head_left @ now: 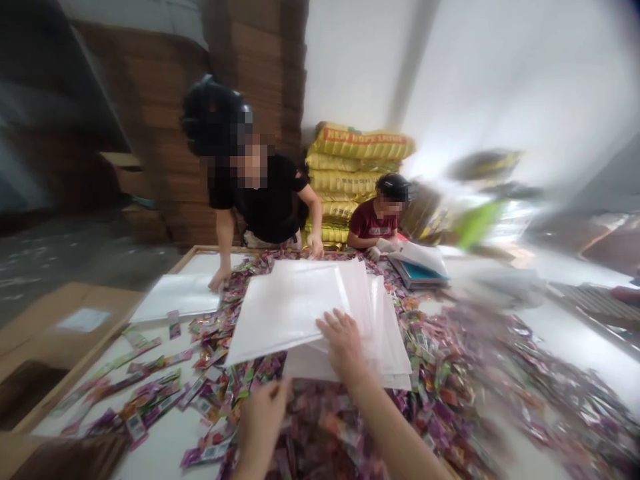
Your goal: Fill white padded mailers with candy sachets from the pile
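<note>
Several flat white sheets [300, 300], glossy like plastic, lie fanned out and overlapping on a layer of small wrapped packets [435, 413] in purple, green and red. My right hand [343, 343] rests on the lower right part of the top sheet, its fingers spread. Just below the front edge of the sheets is my left hand [263, 413], fingers curled in and thumb close to the forefinger. It is slightly blurred, and whatever its fingers may hold is hidden.
Across the wood-edged table [165, 353], a person in black [265, 200] reaches toward packets beside another white sheet [175, 297]. A gloved person in dark red [373, 223] sits behind a blue-topped stack [420, 270]. Yellow sacks [345, 173] and cardboard boxes [75, 307] stand around.
</note>
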Action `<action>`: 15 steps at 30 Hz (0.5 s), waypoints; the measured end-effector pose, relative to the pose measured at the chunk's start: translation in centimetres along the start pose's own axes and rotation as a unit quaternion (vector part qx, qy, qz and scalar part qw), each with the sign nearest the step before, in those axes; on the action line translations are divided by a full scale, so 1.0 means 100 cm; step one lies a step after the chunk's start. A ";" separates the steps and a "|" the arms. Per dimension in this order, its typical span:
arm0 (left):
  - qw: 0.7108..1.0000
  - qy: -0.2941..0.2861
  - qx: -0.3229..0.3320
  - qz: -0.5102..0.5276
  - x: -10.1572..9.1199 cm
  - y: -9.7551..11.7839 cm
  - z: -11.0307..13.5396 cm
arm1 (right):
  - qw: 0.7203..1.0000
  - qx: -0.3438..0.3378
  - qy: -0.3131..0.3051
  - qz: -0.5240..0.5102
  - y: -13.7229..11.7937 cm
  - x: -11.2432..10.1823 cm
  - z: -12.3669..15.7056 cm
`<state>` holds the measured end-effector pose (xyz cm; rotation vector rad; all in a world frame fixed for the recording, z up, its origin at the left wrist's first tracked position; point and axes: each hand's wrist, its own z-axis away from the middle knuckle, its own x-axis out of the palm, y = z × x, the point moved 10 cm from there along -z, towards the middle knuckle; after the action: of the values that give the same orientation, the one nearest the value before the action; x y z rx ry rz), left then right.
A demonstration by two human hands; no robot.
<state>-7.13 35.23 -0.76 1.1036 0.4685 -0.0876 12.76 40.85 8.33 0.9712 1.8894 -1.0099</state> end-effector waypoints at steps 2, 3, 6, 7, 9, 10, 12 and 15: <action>0.989 0.078 0.090 -0.092 -0.057 0.019 0.009 | 0.997 -0.053 0.049 -0.035 -0.050 -0.001 0.033; 0.983 0.088 0.106 -0.120 -0.076 0.021 0.015 | 0.994 -0.069 0.064 -0.057 -0.074 0.006 0.054; 0.957 0.015 0.081 -0.280 -0.102 -0.013 0.030 | 0.988 -0.089 0.071 -0.109 -0.132 0.048 0.124; 0.936 -0.010 0.070 -0.345 -0.106 -0.033 0.036 | 0.986 -0.101 0.055 -0.119 -0.148 0.065 0.147; 0.908 -0.042 0.063 -0.412 -0.106 -0.079 0.047 | 0.982 -0.139 -0.001 -0.124 -0.176 0.097 0.191; 0.909 -0.056 0.061 -0.409 -0.100 -0.104 0.052 | 0.979 -0.161 -0.038 -0.123 -0.188 0.111 0.211; 0.924 -0.083 0.037 -0.372 -0.076 -0.158 0.058 | 0.968 -0.187 -0.115 -0.121 -0.203 0.134 0.247; 0.924 -0.085 -0.039 -0.372 -0.028 -0.237 0.066 | 0.958 -0.166 -0.194 -0.128 -0.207 0.160 0.290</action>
<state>-14.60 18.18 -17.06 0.7799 0.7081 -0.8193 -4.12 11.29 -10.88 0.3094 1.7965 -0.9090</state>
